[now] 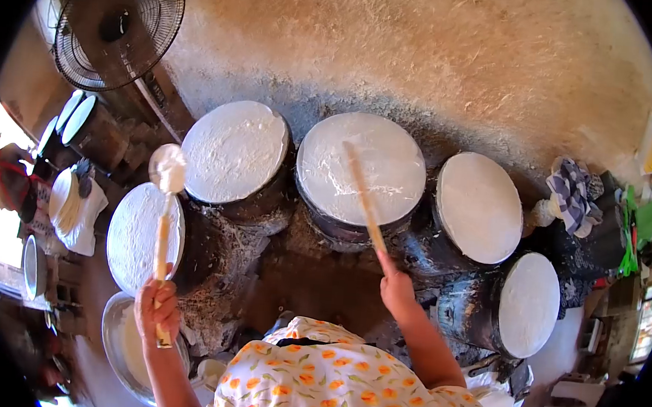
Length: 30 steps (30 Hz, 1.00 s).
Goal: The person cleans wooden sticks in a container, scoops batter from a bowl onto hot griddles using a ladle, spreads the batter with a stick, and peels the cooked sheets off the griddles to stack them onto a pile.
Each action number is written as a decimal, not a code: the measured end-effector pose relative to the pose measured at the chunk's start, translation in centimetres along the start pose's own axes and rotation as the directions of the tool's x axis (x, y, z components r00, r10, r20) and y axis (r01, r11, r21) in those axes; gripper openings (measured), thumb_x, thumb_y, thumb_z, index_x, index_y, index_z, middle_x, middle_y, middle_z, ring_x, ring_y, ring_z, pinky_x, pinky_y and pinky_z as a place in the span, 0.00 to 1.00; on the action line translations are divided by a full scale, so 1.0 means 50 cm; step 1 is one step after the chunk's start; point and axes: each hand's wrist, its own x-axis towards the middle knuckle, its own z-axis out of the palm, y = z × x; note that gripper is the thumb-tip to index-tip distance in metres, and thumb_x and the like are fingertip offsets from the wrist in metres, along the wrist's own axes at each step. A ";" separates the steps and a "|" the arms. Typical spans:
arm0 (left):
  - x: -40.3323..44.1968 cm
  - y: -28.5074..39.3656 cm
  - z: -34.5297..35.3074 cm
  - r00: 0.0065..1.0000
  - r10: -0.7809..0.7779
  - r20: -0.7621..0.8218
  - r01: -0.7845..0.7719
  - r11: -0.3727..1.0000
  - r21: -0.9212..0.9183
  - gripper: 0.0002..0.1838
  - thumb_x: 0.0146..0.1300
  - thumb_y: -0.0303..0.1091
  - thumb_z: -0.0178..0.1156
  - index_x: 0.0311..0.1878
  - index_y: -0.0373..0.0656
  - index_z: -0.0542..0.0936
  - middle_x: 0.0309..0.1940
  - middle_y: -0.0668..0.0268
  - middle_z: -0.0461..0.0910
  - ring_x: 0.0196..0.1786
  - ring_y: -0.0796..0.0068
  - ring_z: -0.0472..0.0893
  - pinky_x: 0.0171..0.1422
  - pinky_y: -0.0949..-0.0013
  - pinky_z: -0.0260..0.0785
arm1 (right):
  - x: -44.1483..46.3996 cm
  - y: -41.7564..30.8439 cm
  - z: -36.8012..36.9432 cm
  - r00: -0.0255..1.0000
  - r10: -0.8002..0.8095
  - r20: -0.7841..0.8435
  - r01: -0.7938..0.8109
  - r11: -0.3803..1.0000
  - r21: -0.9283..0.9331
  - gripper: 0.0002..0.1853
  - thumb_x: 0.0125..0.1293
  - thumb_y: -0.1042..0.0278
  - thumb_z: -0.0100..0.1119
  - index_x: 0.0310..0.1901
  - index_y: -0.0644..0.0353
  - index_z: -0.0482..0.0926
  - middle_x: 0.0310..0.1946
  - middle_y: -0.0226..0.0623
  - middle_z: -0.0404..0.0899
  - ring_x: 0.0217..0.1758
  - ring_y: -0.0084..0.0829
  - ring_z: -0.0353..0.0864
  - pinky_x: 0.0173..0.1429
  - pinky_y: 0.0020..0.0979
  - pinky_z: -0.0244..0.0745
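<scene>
My left hand [158, 307] is closed around the wooden handle of a ladle [168, 168], its round end coated white and raised over the gap between two left griddles. In my right hand [397, 288] is a long wooden stick [363, 195], its far end over the white surface of the middle griddle [390, 155]. White coating also covers the upper left griddle [235, 152], the lower left griddle [142, 236], the griddle right of the middle [478, 207] and the far right griddle [530, 305].
A metal basin [114, 336] with pale liquid sits below my left hand. A standing fan [119, 26] is at the upper left. Another person [12, 178] is at the far left. Checked cloth [571, 194] lies at the right, near the earthen wall [427, 52].
</scene>
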 end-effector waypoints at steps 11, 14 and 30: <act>-0.274 0.146 -0.265 0.883 0.466 -0.051 -0.466 0.859 -0.212 0.24 0.73 0.34 0.40 0.64 0.23 0.56 0.26 0.65 0.64 0.17 0.79 0.65 0.14 0.75 0.55 | 0.020 0.082 -0.063 0.980 0.112 -0.163 -0.025 0.887 0.461 0.33 0.58 0.82 0.44 0.66 0.47 0.65 0.56 0.53 0.73 0.55 0.49 0.76 0.55 0.33 0.74; -0.309 0.170 -0.445 0.830 0.557 -0.033 -0.554 0.816 -0.165 0.17 0.70 0.32 0.44 0.55 0.27 0.63 0.26 0.66 0.65 0.20 0.78 0.67 0.18 0.74 0.61 | -0.029 0.055 -0.012 0.991 0.058 -0.120 -0.016 0.946 0.324 0.31 0.57 0.81 0.46 0.64 0.48 0.67 0.53 0.50 0.75 0.48 0.53 0.78 0.48 0.43 0.76; -0.324 -0.040 -0.924 0.442 -0.055 -0.895 -0.551 0.771 -0.320 0.11 0.63 0.28 0.50 0.43 0.29 0.67 0.31 0.53 0.75 0.28 0.62 0.78 0.34 0.68 0.81 | 0.015 -0.369 0.097 0.701 -0.189 0.687 -0.254 0.835 0.489 0.36 0.64 0.78 0.40 0.73 0.37 0.49 0.30 0.37 0.82 0.17 0.19 0.73 0.19 0.23 0.71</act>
